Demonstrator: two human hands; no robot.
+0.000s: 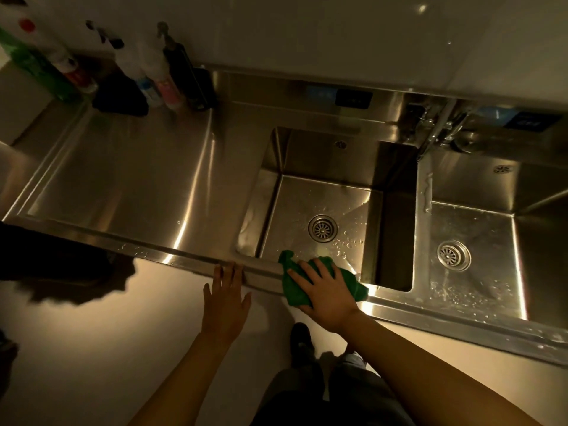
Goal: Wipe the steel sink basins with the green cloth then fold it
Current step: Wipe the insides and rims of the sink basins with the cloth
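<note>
A steel sink unit has two basins: the left basin [310, 195] and the right basin [473, 229], each with a round drain. Water drops lie on both floors. The green cloth [295, 290] lies crumpled over the front rim of the left basin. My right hand [325, 290] presses flat on the cloth with fingers spread. My left hand [226, 298] is to the left of it, fingers straight, fingertips touching the sink's front edge and holding nothing.
A steel drainboard [123, 176] stretches left of the basins. Several bottles [153, 78] stand at its back left corner. The faucet [436, 127] rises between the basins at the back. A dark object [61, 265] overhangs the front edge at left. My legs and shoe are below.
</note>
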